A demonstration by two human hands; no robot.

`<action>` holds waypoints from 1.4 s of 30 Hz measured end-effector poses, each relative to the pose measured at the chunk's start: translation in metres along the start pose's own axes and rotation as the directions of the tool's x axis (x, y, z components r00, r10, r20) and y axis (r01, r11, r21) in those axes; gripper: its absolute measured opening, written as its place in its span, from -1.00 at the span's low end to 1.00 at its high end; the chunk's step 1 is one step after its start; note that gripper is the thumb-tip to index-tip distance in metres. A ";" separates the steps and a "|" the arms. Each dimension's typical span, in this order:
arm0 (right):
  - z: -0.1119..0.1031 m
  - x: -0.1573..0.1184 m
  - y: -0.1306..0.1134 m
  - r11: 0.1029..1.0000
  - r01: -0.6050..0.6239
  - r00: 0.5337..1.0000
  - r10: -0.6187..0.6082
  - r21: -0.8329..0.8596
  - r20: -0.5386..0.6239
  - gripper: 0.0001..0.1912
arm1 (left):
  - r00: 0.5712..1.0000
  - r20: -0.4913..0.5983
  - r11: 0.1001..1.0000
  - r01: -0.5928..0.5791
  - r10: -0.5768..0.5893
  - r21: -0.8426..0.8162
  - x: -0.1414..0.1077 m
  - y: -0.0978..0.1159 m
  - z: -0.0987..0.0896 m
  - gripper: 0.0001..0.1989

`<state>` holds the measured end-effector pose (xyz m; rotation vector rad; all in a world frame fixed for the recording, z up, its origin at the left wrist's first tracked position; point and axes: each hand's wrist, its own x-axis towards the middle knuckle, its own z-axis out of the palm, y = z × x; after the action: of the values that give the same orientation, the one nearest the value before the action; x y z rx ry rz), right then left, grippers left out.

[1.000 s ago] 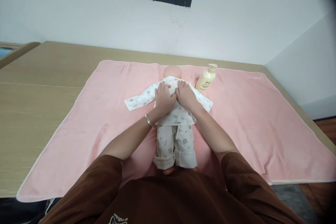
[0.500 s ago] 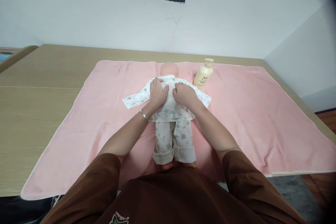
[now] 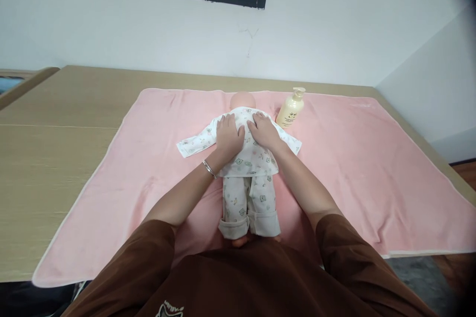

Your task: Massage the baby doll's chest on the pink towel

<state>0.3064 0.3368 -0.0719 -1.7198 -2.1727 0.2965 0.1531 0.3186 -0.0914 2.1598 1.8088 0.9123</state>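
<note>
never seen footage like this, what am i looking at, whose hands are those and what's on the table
There is no machine here: these are a person's own bare hands, filmed by one camera worn on the head, looking forward and down. The left hand and right hand lie flat on the patterned top of a doll; neither seems to grip anything. The doll lies on a pink blanket spread over a table. A pump bottle stands on the blanket, near the doll's head, to the right.

No text can be read; the pump bottle point(image 3: 290, 112) bears small, illegible print; the brown shirt point(image 3: 238, 282) carries partial, unclear lettering.
</note>
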 end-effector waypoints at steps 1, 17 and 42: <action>0.000 0.001 0.002 1.000 0.002 1.000 -0.002 0.009 -0.007 -0.47 | 1.000 0.018 1.000 -0.020 0.019 0.021 0.001 -0.001 -0.001 -0.43; 0.003 -0.002 -0.003 0.994 -0.005 1.000 0.005 0.113 -0.004 -0.45 | 0.988 0.121 0.967 -0.124 0.099 0.222 -0.012 0.005 -0.005 -0.44; 0.002 -0.019 -0.027 0.991 -0.027 0.998 0.034 -0.131 0.045 -0.33 | 0.941 0.293 0.973 -0.208 0.171 0.102 0.012 0.001 -0.029 -0.63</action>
<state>0.2856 0.3121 -0.0664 -1.8348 -2.2463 0.2092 0.1383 0.3224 -0.0637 2.4332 1.5844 0.4939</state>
